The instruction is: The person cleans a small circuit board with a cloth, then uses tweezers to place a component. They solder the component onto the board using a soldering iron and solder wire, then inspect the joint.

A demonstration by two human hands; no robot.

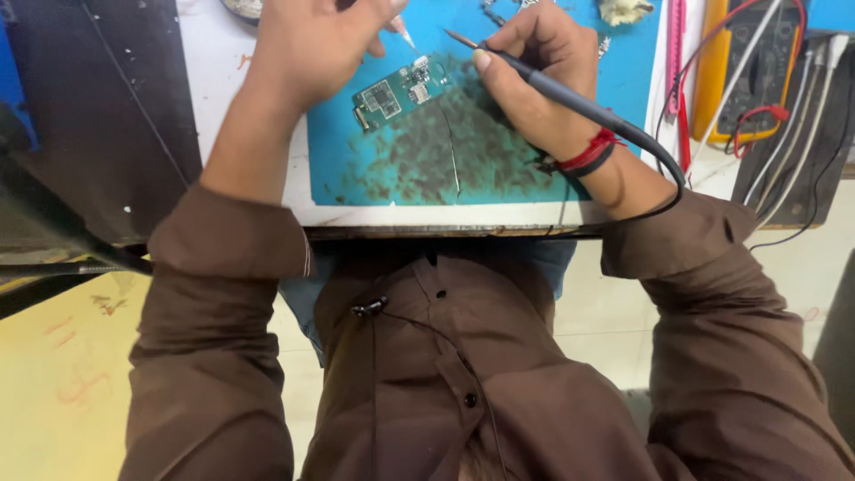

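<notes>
A small green circuit board [396,92] lies on a worn blue work mat [356,160]. My right hand [534,76] grips a dark soldering iron [570,98] like a pen, its tip pointing left just above the board. My left hand [312,44] hovers over the mat's upper left and pinches a thin pointed tool, probably tweezers [405,37], whose tip sits close to the board's top edge. A red and black band circles my right wrist.
The iron's black cable [663,178] loops past my right wrist. A yellow multimeter [757,71] with red and white leads sits at the right. A pink strip [675,53] borders the mat. The white table edge [445,218] runs above my brown shirt.
</notes>
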